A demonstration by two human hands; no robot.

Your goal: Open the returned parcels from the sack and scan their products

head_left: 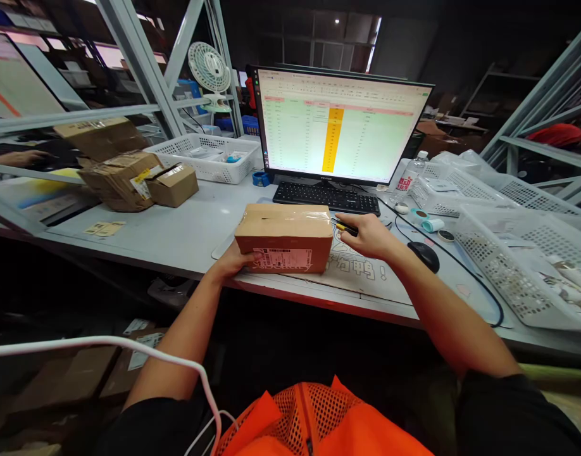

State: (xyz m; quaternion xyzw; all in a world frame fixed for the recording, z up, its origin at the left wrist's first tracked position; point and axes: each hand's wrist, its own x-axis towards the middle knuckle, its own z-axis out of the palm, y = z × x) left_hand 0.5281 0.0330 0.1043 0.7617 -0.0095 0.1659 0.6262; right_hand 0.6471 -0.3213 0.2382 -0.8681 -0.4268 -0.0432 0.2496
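Observation:
A taped cardboard box [290,244] with a shipping label on its near side rests at the front of the desk. My left hand [233,258] grips its lower left corner, thumb on the near face and the other fingers hidden behind it. In my right hand [364,234], a black and yellow utility knife [346,227] is held with its tip close to the right end of the box top. Whether the blade touches the tape is too small to tell. Under the box lies a mat [361,278] with printed characters.
Behind the box stand a keyboard [326,197] and a monitor [290,136]. A mouse [424,256], a bottle [409,174] and white baskets [499,272] are on the right. More cardboard boxes [174,185] and a white basket [250,166] sit left. A white cable [105,341] crosses the lower left foreground.

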